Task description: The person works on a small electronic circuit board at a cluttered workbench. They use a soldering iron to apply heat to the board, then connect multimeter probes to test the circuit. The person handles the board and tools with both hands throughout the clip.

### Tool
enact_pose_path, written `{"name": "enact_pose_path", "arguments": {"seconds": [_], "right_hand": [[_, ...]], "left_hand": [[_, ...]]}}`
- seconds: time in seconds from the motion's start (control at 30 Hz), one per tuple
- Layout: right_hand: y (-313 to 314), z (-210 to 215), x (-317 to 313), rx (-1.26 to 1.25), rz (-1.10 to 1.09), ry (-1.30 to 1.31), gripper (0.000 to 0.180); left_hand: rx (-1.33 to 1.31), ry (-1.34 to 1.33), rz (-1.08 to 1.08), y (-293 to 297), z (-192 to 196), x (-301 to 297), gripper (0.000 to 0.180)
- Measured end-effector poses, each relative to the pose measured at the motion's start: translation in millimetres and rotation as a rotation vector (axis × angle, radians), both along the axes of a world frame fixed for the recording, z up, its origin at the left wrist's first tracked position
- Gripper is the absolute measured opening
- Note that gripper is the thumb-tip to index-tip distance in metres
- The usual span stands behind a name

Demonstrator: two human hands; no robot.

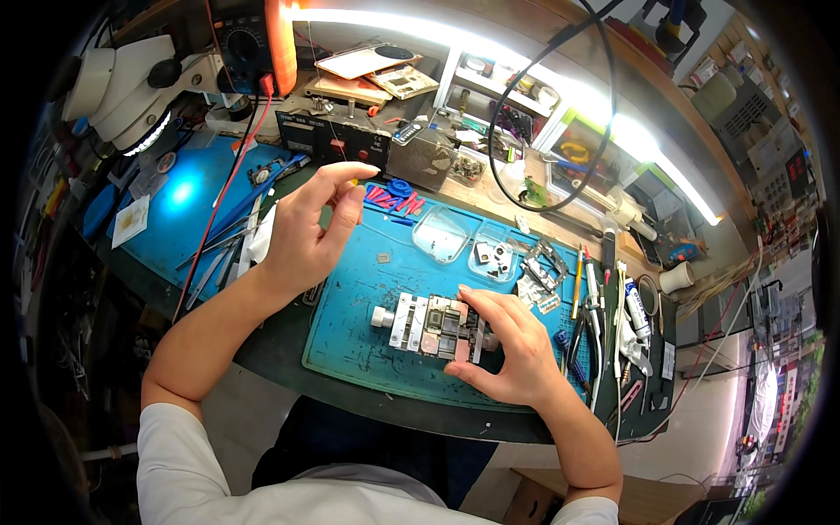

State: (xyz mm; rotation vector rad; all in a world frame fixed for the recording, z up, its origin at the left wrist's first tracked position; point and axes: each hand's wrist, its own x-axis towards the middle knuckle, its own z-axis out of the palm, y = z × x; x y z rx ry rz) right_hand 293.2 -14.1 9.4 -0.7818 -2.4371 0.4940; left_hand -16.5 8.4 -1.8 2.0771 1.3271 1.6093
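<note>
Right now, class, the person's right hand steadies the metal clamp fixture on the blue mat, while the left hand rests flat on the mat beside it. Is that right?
Not quite. The right hand does steady the metal clamp fixture on the blue mat, but the left hand is not flat on the mat: it is raised above the bench, thumb and forefinger pinched together. The head view shows this.

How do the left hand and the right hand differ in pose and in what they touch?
The left hand is raised above the blue mat, while the right hand rests low on it. The left hand pinches thumb and forefinger, with nothing visible between them; the right hand grips the metal clamp. Both are bare.
</note>
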Motion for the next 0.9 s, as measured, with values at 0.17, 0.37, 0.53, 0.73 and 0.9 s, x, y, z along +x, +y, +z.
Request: {"name": "enact_pose_path", "arguments": {"seconds": [0.17, 0.37, 0.53, 0.73, 0.9], "right_hand": [[-1, 1, -1, 0.002, 0.005, 0.014, 0.085], [-1, -1, 0, 0.058, 0.019, 0.098, 0.085], [8, 13, 19, 0.195, -0.079, 0.216, 0.083], [3, 46, 56, 0.291, -0.317, 0.209, 0.087], [-27, 47, 81, 0.309, -0.393, 0.092, 0.083]], "left_hand": [[0.007, 0.007, 0.000, 1, -2, -1, 0.027], [0.011, -0.005, 0.009, 1, -1, 2, 0.026], [0.001, 0.029, -0.047, 0, 4, -4, 0.025], [-0.330, 0.251, -0.556, -19, 12, 20, 0.093], [-0.208, 0.521, -0.559, -38, 10, 39, 0.104]]}}
